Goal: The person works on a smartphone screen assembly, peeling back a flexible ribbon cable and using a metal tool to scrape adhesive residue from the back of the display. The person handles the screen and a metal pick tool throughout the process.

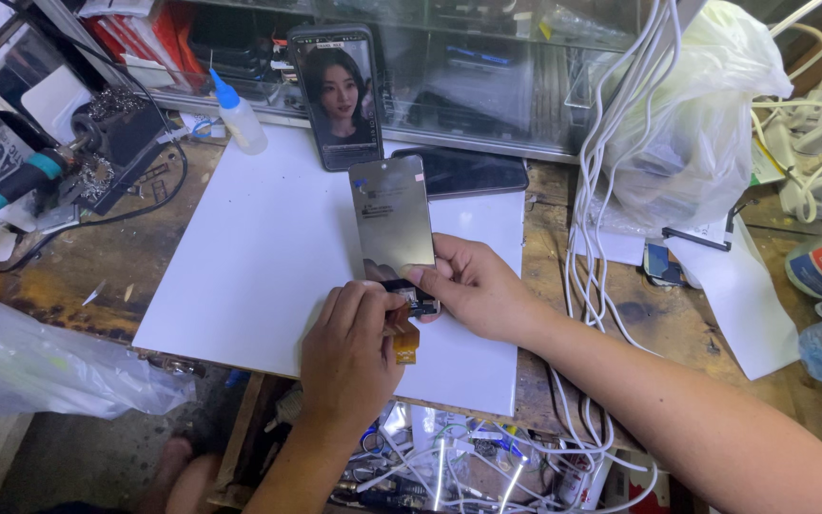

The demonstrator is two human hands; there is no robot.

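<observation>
Grey screen panel [392,217] pinched by two hands, left [349,352], right [473,286], two phones [340,95] behind, one glue bottle [238,114]

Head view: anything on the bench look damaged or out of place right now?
Nothing looks broken. The bare screen panel is held tilted up off the white mat by the right hand, while the left hand pinches its orange flex cable. White cables hang tangled beside it.

A thin grey phone screen panel [391,217] with orange flex cable [405,343], tilted above the white board.
</observation>
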